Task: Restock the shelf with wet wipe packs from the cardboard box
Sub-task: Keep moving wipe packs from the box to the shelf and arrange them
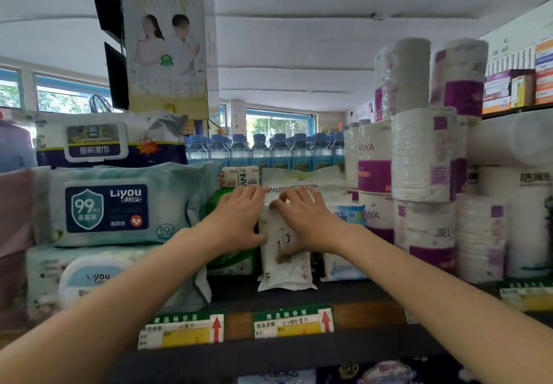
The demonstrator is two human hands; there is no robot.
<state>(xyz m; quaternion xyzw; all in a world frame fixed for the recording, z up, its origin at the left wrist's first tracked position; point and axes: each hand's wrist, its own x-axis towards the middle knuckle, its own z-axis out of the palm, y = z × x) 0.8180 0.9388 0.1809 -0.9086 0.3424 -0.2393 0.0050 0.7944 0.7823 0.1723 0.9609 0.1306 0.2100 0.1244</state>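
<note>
A small white wet wipe pack [284,270] stands upright on the dark shelf [353,297], in the middle of the view. My left hand [236,219] rests against its left side, fingers spread, thumb on the pack's edge. My right hand [302,219] lies flat on its front and top, thumb pressed on the face. Both hands hold the pack between them. A flat white pack [302,181] lies behind, just past my fingertips. A green pack [230,261] stands to the left, a blue-white one [344,264] to the right. No cardboard box is in view.
Large Liyou wipe packs [119,204] are stacked at the left, with a kitchen wipe pack [98,141] on top. Toilet paper rolls [425,174] tower at the right. Water bottles [263,150] stand behind. Price tags [293,321] line the shelf's front edge.
</note>
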